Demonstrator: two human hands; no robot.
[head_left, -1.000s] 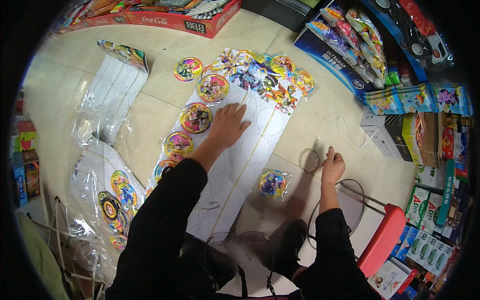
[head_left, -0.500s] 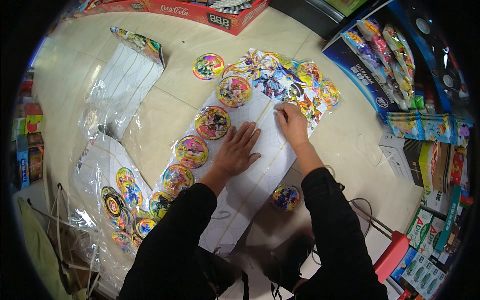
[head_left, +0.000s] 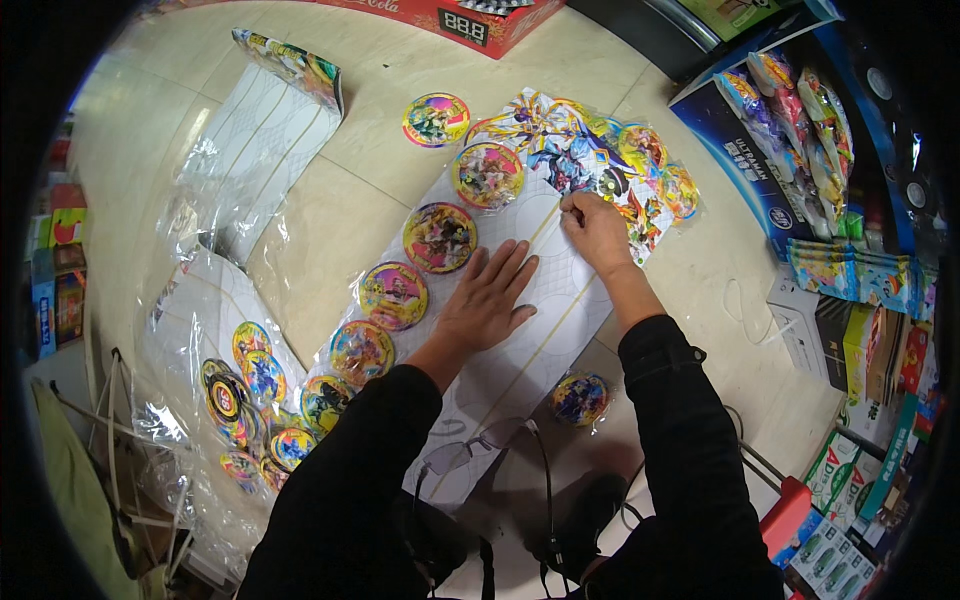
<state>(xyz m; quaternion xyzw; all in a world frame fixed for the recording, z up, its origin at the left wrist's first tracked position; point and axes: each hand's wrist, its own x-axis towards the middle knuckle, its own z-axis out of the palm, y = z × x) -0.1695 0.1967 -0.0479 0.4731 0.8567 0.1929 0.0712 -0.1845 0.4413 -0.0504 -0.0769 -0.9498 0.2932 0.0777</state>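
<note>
A long white sheet [head_left: 500, 378] with faint printed circles and yellow lines lies on the floor. My left hand [head_left: 487, 300] rests flat on it, fingers spread. Farther along, my right hand [head_left: 597, 232] has thumb and fingertips pinched at a yellow line, close to the sheet's folded, colourful printed end [head_left: 570, 160]. Whatever lies between those fingertips is too small to make out. Round cartoon discs, among them a pink-and-yellow disc [head_left: 393, 296] and a darker disc [head_left: 440, 238], line the sheet's left edge.
Loose discs lie at the far side [head_left: 436, 120] and right [head_left: 580, 399]. Left are another folded sheet [head_left: 260, 125] and clear plastic wrap [head_left: 170, 370] with several discs. Glasses [head_left: 450, 456] hang low in view. Packaged goods [head_left: 855, 275] stand right; a red box [head_left: 500, 35] is at the back.
The view has shifted slightly, and hanging glasses have come into it at the bottom. My left hand stays flat on the sheet; my right fingertips remain pinched near the printed end.
</note>
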